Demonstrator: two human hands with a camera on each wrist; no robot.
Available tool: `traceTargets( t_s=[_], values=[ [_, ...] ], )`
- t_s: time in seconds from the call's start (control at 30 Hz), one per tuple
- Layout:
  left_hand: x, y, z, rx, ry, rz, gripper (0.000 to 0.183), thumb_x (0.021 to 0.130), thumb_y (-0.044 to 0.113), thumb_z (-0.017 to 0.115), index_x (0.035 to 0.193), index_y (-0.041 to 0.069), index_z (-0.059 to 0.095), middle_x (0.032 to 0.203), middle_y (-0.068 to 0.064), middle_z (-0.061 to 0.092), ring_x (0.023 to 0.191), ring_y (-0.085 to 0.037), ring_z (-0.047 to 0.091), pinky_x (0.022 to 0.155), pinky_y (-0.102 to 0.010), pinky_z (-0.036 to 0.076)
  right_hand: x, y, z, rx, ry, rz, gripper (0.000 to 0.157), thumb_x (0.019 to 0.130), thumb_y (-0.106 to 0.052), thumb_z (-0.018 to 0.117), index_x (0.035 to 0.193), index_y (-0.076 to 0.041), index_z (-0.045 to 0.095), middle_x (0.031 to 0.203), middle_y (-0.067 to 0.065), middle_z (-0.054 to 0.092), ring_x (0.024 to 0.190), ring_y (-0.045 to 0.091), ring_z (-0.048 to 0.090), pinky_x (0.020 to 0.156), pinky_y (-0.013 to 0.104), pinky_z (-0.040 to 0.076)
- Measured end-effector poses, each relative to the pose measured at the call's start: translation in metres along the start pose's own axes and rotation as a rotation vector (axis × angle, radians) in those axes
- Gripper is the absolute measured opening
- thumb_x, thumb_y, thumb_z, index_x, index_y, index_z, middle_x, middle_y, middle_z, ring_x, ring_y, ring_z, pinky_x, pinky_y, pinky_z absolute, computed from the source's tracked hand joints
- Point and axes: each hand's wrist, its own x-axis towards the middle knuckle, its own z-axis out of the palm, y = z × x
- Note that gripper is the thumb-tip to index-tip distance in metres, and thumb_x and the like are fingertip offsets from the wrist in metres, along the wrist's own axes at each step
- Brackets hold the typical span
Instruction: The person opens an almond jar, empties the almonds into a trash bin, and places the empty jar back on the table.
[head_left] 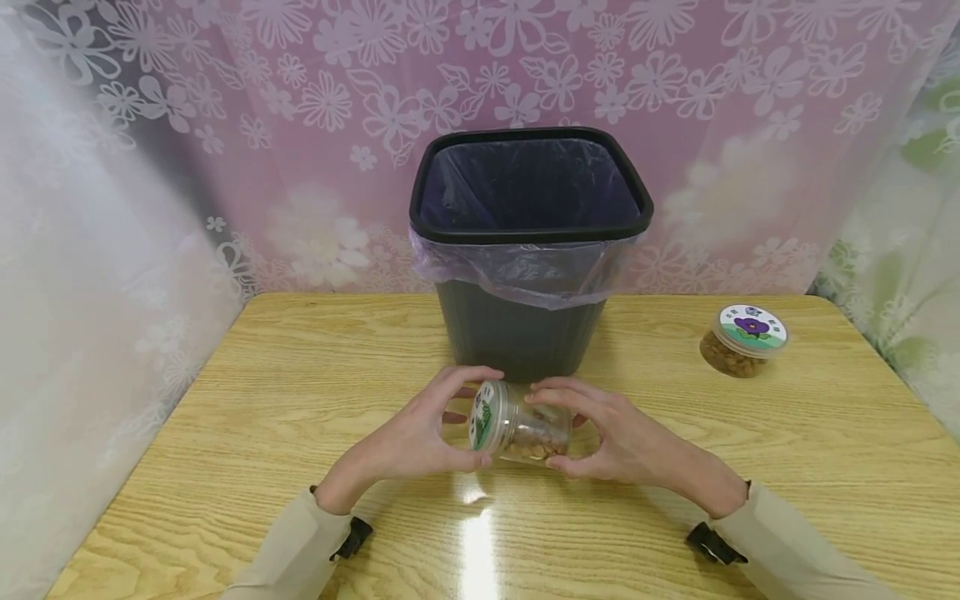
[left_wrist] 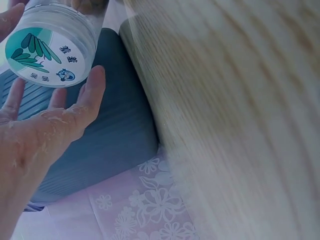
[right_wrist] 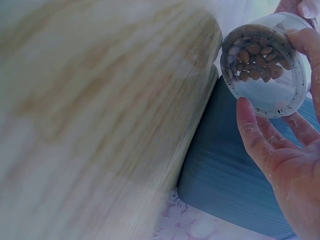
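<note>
A clear plastic jar point(head_left: 537, 429) lies tipped on its side between both hands, in front of the bin. Its round lid point(left_wrist: 47, 56), white and green with a plant picture, faces left. Through the base, turned right, brown almonds point(right_wrist: 257, 62) show settled along the lower side. My left hand point(head_left: 423, 429) grips the lid end, thumb nearest me and fingers round the far side. The right hand point(head_left: 617, 429) holds the base end in the same manner, fingertips on the clear wall.
Behind the hands stands a dark waste bin point(head_left: 517, 325) with a black rim and a purple liner bag point(head_left: 525, 267). At the back right of the wooden table point(head_left: 300, 367) sits a lower jar point(head_left: 738, 346) with brown contents and a purple-flower lid. Floral curtains point(head_left: 322, 225) hang behind.
</note>
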Motion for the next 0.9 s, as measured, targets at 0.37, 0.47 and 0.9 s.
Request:
traceTargets(
  t_s=[0.37, 0.47, 0.9],
  values=[
    [0.0012, -0.0004, 0.0003, 0.006, -0.011, 0.054, 0.087, 0.076, 0.008, 0.081, 0.148, 0.036, 0.042, 0.154, 0.004, 0.036, 0.141, -0.025, 0.043, 0.108, -0.049, 0.049, 0.0, 0.001, -0.0007, 0.007, 0.002, -0.012, 0.071, 0.081, -0.017, 0.087, 0.144, -0.018, 0.054, 0.145, 0.013, 0.056, 0.116, 0.022, 0.065, 0.077, 0.029, 0.062],
    [0.0014, -0.0014, 0.0011, 0.015, -0.01, 0.055, 0.088, 0.075, 0.006, 0.081, 0.148, 0.035, 0.043, 0.155, 0.003, 0.034, 0.141, -0.024, 0.042, 0.108, -0.047, 0.05, 0.0003, 0.0011, -0.0007, 0.005, 0.004, -0.016, 0.071, 0.081, -0.017, 0.087, 0.143, -0.017, 0.054, 0.145, 0.013, 0.056, 0.115, 0.022, 0.066, 0.076, 0.029, 0.062],
    [0.002, -0.0018, 0.0029, 0.022, -0.002, 0.037, 0.081, 0.077, 0.006, 0.083, 0.145, 0.033, 0.047, 0.151, 0.002, 0.037, 0.133, -0.028, 0.05, 0.105, -0.045, 0.052, 0.0002, 0.0013, -0.0001, 0.01, 0.003, -0.014, 0.071, 0.08, -0.017, 0.087, 0.143, -0.018, 0.055, 0.144, 0.014, 0.057, 0.115, 0.021, 0.065, 0.076, 0.028, 0.062]
  ],
)
